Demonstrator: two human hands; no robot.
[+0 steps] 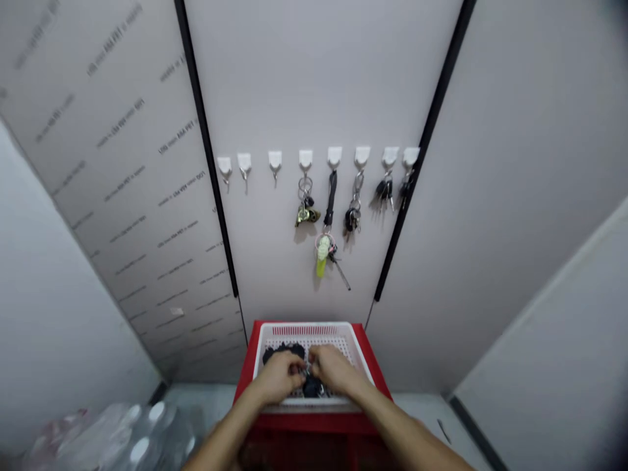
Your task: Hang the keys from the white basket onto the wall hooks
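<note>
Two hands meet over keys in a white basket

Nearest, at the lower left, clear plastic bottles (169,420) with white caps stand close together on the floor, blurred at the edge of view. Both bare forearms reach forward to a red stand (314,422), which seems to serve as a work surface, lifting the perforated white plastic basket (311,330) within easy reach

Inside the basket, the left hand (279,378) and right hand (331,368) come in from either side with bent fingers. Their fingertips converge at a bunch of dark-headed keys (313,387) near the front wall, an arrangement that would suit fine work on small metal parts. I cannot tell whether either hand grips the bunch or only touches it. A dark heap (284,352) lies behind the left hand, its contents too blurred to name; the basket's walls presumably keep such loose pieces together

Beyond, a row of eight white wall hooks (305,158) crosses the pale panel (324,85). Key sets hang from the five rightmost, spaced apart, likely so each can be picked out: one with a greenish-gold charm (307,214), another on a black strap (331,199)
</note>
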